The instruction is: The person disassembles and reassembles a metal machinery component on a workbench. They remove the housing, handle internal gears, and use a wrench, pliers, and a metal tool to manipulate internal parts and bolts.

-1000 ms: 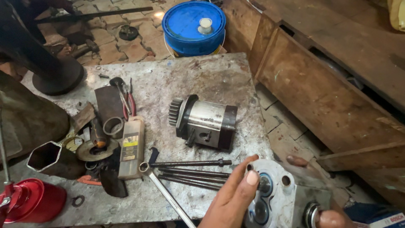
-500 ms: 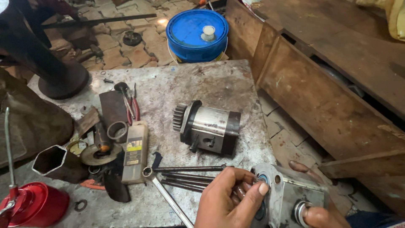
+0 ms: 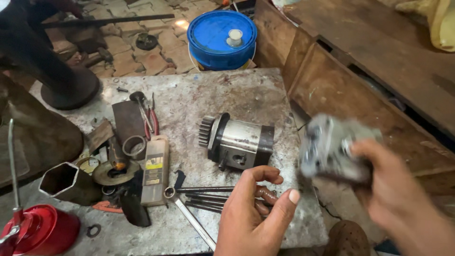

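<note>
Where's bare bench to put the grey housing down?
Far half of the slab, between the pliers and the bucket, is bare. The strip right of the gear pump is bare but narrow. Left side is packed: plates, ring, bottle, hex tube. Near edge holds rods, spanner and left hand. Right hand holds the housing.

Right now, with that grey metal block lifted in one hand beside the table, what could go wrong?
The right hand alone holds the grey metal housing, blurred, beside the table's edge; a slip could drop it to the floor.
The left hand hovers over the loose long bolts near that edge and could knock them off.
The gear pump body also lies close to the edge.
</note>
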